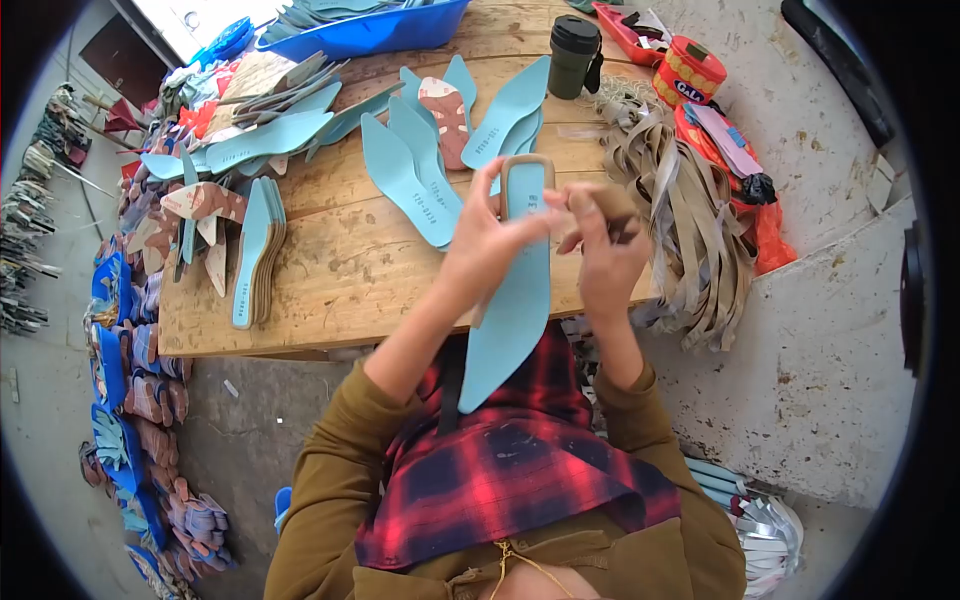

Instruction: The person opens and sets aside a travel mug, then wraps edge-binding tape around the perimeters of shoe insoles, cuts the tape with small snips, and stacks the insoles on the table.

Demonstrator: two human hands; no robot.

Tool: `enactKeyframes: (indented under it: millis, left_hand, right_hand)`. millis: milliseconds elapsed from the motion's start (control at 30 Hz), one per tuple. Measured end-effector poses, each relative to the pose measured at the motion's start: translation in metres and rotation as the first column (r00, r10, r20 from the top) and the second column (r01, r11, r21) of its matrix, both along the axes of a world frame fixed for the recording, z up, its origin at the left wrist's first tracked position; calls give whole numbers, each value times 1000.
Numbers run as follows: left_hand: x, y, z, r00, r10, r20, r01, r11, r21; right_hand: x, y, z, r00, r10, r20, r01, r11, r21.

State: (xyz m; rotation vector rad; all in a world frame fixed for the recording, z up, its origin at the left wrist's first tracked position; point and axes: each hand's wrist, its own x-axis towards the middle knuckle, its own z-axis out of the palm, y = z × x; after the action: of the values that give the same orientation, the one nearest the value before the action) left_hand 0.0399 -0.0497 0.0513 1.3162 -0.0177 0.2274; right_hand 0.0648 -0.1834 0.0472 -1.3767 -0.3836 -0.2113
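Note:
My left hand (482, 240) is closed on a light blue shoe insole (512, 315). Its rounded heel end points away from me, and the pointed toe hangs over my lap. Tan edging (528, 159) runs round the heel. Just right of the heel, my right hand (608, 258) has its fingers bent around a brown strip-like piece (615, 204), slightly blurred. Whether that piece joins the edging I cannot tell. Beyond my hands lie several loose blue insoles (405, 185) and one patterned red-brown piece (446, 120).
A stack of insoles (258, 255) and a heap of them (265, 130) occupy the left of the wooden table (330, 290). Tan strips (690, 210) hang over its right edge. A dark tumbler (575, 58), a red tub (690, 70) and a blue basin (370, 32) stand farther back.

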Motion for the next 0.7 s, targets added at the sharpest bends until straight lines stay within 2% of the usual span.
enactKeyframes:
  millis: [67, 100, 200, 233, 300, 367, 467, 600, 667, 700]
  left_hand:
    - [11, 16, 6, 979, -35, -200, 18, 996, -84]
    - [14, 19, -4, 984, -103, -147, 73, 978, -196]
    - [11, 18, -16, 989, 22, -146, -51, 978, -203]
    - [7, 18, -16, 985, 66, -156, -88, 987, -135]
    - [5, 17, -20, 984, 103, -144, -122, 984, -128]
    - [8, 17, -22, 981, 137, -137, -155, 979, -132]
    - [15, 12, -24, 970, 158, -182, -193, 962, -192]
    - [28, 15, -50, 945, 102, -310, -211, 915, -343]
    - [33, 18, -71, 943, 109, -314, -234, 889, -393]
    - [33, 16, -78, 943, 129, -306, -252, 877, -410]
  right_hand:
    - [4, 2, 4, 996, 88, -8, -87, 995, 54]
    - [3, 2, 4, 991, 131, -16, -130, 988, 79]
    - [-25, -2, 1, 991, 134, -21, -131, 988, 80]
    - [-35, -4, -4, 986, 163, -19, -162, 985, 59]
    - [-53, -10, -15, 980, 198, -37, -196, 980, 42]
    - [-59, -11, -22, 976, 220, 9, -220, 975, -12]
    - [-46, -16, -43, 934, 192, 301, -120, 963, -243]
    - [-57, -18, -56, 934, 213, 285, -171, 971, -166]
    - [-59, -13, -72, 911, 220, 350, -171, 971, -165]
    - [-63, -3, -71, 902, 124, 414, -23, 971, -239]
